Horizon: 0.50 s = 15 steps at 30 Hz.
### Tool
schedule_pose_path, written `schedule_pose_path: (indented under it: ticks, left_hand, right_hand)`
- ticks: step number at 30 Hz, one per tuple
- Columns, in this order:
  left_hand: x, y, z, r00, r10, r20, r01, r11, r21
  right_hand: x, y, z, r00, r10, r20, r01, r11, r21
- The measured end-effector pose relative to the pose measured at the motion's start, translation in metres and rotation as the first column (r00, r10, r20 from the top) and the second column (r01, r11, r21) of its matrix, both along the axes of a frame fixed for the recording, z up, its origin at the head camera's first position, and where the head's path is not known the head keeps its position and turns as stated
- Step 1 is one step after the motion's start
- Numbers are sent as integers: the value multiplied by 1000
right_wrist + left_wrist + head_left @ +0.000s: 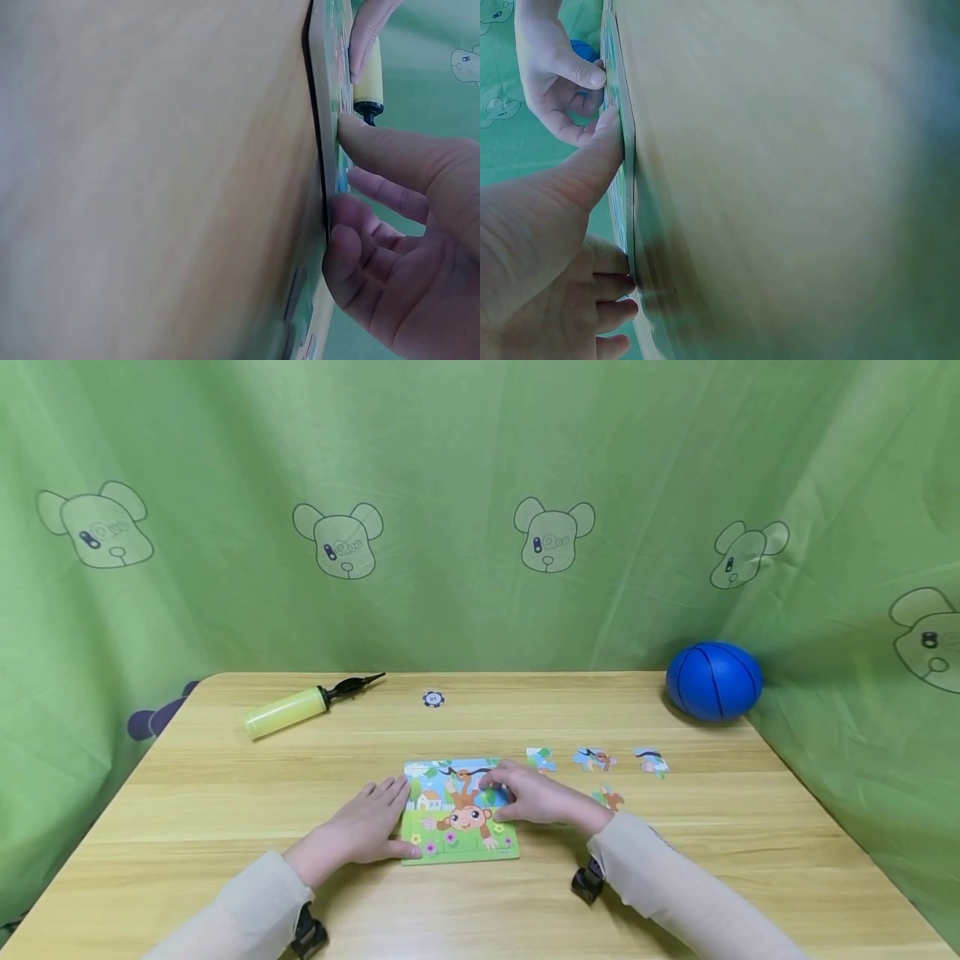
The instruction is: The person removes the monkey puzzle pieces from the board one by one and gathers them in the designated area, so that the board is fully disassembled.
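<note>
The head view faces forward and down from above the tabletop (225,793), while the two wrist views look from close and low, turned sideways — tabletop filling the left one's right side, the right one's left — sharing the puzzle board (461,817), left hand (367,822) and right hand (536,795).

Green cloth (450,435) hems in a pale wooden worktop (187,810)

The cloth hangs behind the worktop and along both sides, softly creased and rippled. Outlined animal heads (345,545) with round ears run across it in a loose row, each bearing a small dark mark; the one furthest right is cut off by the view's edge. A purple shape (161,717) shows beside the worktop's left edge. The wood grain runs from side to side, and the far left corner is rounded. Soft light leaves a pale sheen near the front.
</note>
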State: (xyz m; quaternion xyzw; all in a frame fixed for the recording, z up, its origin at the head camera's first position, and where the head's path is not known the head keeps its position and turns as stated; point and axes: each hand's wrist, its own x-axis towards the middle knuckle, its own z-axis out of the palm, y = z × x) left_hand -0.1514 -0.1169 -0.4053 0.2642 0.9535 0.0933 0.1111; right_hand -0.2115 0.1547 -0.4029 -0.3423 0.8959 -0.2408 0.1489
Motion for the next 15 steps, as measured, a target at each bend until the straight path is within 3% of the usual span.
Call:
schedule_pose_path:
  ticks: [15]
  left_hand:
    - [0,0,1,1000,1,0,-1,1000,5]
  right_hand:
    - [3,-1,4,1000,-8,-15,8,1000,1]
